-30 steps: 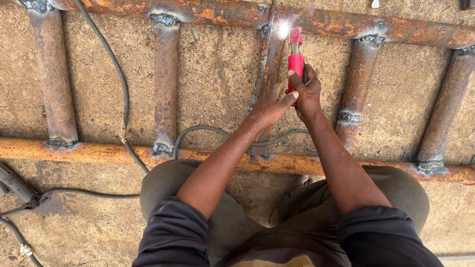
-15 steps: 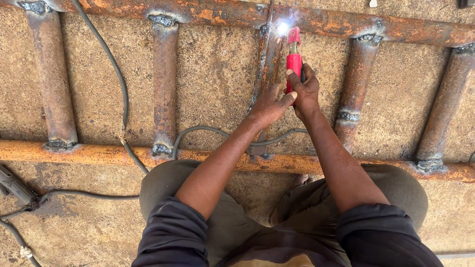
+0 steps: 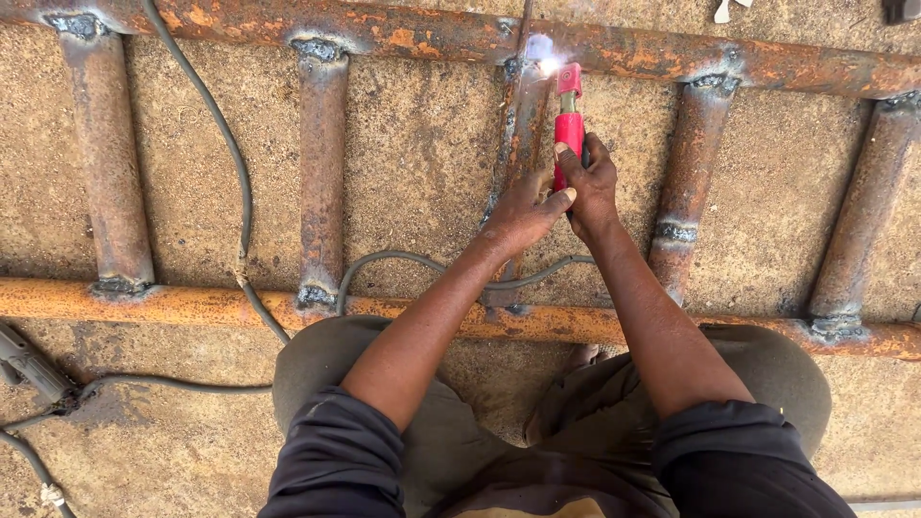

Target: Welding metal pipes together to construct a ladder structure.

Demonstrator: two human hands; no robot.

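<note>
- While the hands work at the upper middle, far to their left a dark clamp (image 3: 29, 364) lies on the ground, and a grey cable (image 3: 221, 153) runs from it up and across the rusty frame.
- Left of the hands, two rusty upright bars (image 3: 321, 173) join the far rail (image 3: 403, 34) and the near rail (image 3: 192, 305).
- Compared with a second ago, the red electrode holder (image 3: 568, 134) sits a little lower against the joint, and the bright arc (image 3: 545, 63) is still burning at the same joint; I judge the weld on the middle bar (image 3: 518, 125) is going on, not finished.
- Left hand (image 3: 523, 213) lies on the middle bar, fingers half curled, thumb reaching to the right hand.
- Right hand (image 3: 587, 187) is closed around the red electrode holder, whose tip points up at the far rail, just above both hands.
- Right of the hands stand two more rusty bars (image 3: 686, 182), with grey weld beads at their ends.
</note>
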